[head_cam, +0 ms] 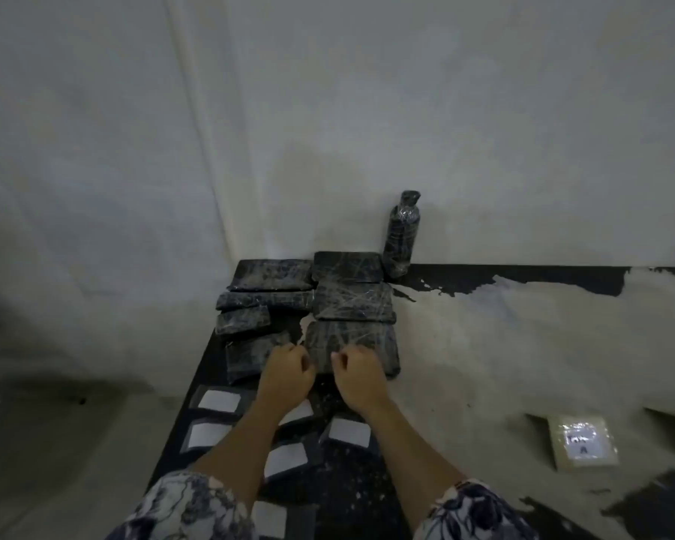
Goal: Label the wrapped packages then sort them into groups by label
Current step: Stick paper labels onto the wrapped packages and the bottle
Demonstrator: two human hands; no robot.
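A dark table (523, 344) with large worn pale patches is set against a pale wall. At its far left corner, flat dark packages (353, 302) wrapped in clear creased film are laid touching one another in two rows. The left hand (287, 374) and right hand (361, 374) are held over the near edge of the nearest package (367, 337), fingers curled in; whether anything is gripped cannot be told. A wrapped bottle (402, 235) is stood upright by the wall, just beyond the rows. A pale package (583, 448) is seen well apart at the near right, its white label (581, 442) bearing blurred writing ending in "A". Blank white labels (219, 400) are spread at the near left.
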